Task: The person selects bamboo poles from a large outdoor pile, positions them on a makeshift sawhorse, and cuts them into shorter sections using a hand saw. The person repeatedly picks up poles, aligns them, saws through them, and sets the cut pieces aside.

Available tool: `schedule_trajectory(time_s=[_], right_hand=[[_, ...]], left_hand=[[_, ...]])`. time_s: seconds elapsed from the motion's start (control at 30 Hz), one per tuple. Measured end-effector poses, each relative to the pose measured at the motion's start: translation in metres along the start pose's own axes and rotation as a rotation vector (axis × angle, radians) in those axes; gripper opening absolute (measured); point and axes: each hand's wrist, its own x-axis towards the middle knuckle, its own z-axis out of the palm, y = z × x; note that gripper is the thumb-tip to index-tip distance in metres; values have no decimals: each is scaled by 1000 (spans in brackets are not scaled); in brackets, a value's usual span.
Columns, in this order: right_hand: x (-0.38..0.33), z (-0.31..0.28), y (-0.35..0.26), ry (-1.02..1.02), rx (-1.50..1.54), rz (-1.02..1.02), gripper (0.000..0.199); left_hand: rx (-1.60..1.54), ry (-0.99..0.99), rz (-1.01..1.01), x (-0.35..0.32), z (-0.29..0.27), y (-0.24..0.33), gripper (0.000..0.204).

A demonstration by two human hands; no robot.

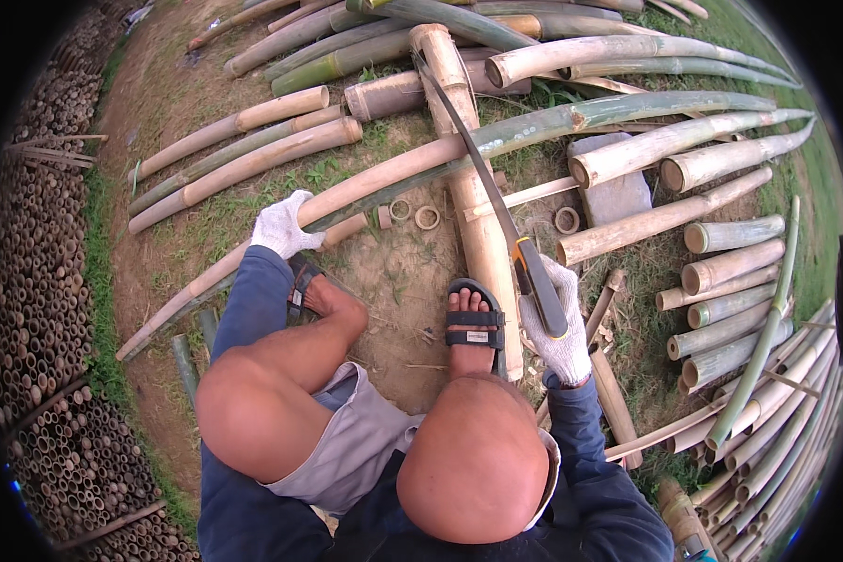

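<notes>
A long bamboo pole [384,173], tan at the left and greenish at the right, lies across a thick bamboo support [482,248]. My left hand [284,225], in a white knitted glove, is closed round the pole on its tan stretch. In my right hand [554,323], also gloved, is a hand saw [482,173] with a black and orange handle. Its long curved blade crosses the pole right where the pole rests on the support. Whether the teeth have cut in cannot be made out.
Small bamboo rings [427,217] lie on the dirt before my sandalled feet. Thick poles [628,56] are heaped at the far side. Short cut pieces [735,267] and a long stack [787,421] fill the right. Many bundled tubes [37,281] stand along the left. A flat stone [618,192] supports poles.
</notes>
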Motion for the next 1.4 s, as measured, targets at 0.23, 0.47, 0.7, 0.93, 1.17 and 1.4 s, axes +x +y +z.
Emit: schedule_trajectory(time_s=[0.23,0.47,0.7,0.93,1.17,1.4], right_hand=[[83,65,42,140,273,73,59],[80,59,47,175,48,-82,59],[82,74,42,120,126,14,61],[75,86,7,125,88,20,57],[17,54,-3,53,78,86,61],[-89,2,-46,-2,-67,142,61]], left_hand=[[-83,-41,7,12,-13,-12,72],[-85,450,173,45,-9,26,60],[-19,-16,174,58,6,113,69],[-26,34,130,37,4,99,68],[15,6,107,41,5,100,69],[32,-21,120,46,3,98,72]])
